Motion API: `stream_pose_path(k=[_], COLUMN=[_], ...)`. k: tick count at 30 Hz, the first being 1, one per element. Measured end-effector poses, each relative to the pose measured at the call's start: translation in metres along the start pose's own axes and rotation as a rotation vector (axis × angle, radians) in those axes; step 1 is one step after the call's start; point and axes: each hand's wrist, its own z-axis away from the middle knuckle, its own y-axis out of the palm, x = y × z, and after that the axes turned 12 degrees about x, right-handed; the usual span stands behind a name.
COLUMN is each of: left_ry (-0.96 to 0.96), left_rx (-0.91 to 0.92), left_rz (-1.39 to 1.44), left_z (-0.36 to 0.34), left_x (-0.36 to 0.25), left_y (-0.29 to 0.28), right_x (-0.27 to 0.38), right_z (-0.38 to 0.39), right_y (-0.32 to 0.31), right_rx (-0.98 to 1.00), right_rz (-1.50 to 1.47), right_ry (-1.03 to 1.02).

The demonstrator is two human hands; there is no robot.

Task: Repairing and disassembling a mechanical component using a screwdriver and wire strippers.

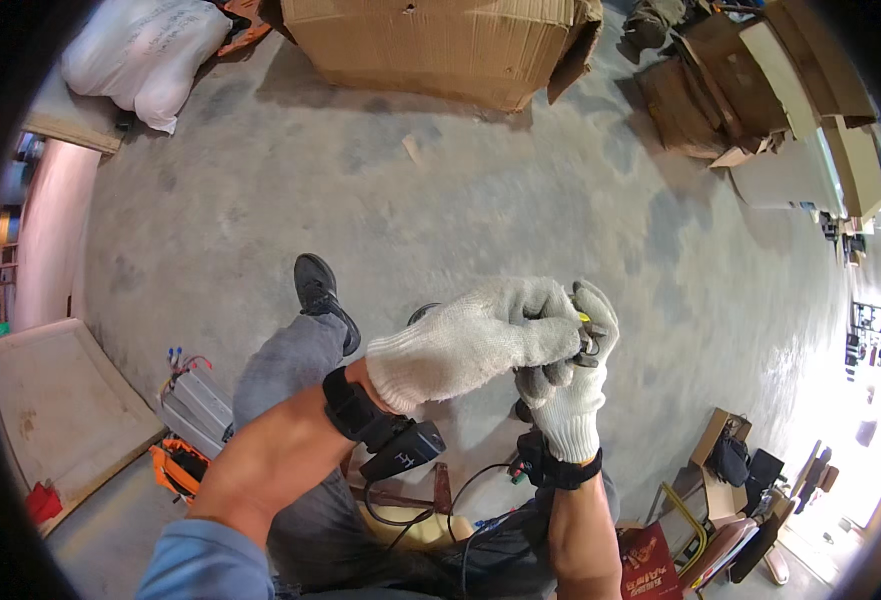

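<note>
Both of my hands wear white knit gloves with grey palms and meet in front of me above the floor. My left hand [485,338] is closed, its thumb and fingers pinched together against the right hand's fingers. My right hand [572,395] is curled around a small piece [586,320] with a yellow part and dark, metal-looking bits. Gloved fingers cover most of this piece, so its kind does not show. Whether the left fingertips grip it or something else is hidden. A black strap [356,408] with a black box [402,452] sits on my left wrist.
Black cables [460,500] hang across my lap. Beside my left leg lie a grey metal case [196,408] with coloured wires and an orange bag [176,468]. A large cardboard box [430,45] stands ahead, with flattened cartons [730,85] at far right and a white sack [145,55] at far left.
</note>
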Motion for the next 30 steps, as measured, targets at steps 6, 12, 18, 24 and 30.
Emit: stream_pose_path(k=[6, 12, 18, 24, 30], left_ry=[0.029, 0.05, 0.021, -0.026, -0.021], left_rx=[-0.045, -0.034, -0.032, -0.041, -0.003], left_rz=[0.058, 0.051, 0.017, -0.006, -0.043], left_z=[-0.003, -0.011, -0.011, -0.012, -0.01], left_x=[0.009, 0.018, 0.019, 0.013, 0.014], left_y=[0.002, 0.005, 0.007, 0.009, 0.009], right_x=[0.004, 0.005, -0.001, -0.006, -0.002], right_z=[-0.005, -0.004, -0.005, -0.003, -0.004], right_y=[0.003, -0.004, -0.007, -0.009, -0.007], right_rx=[-0.039, 0.013, 0.011, 0.015, -0.007], right_rz=[-0.182, -0.225, -0.031, 0.008, 0.1], right_ry=[0.021, 0.007, -0.118, -0.11, -0.036])
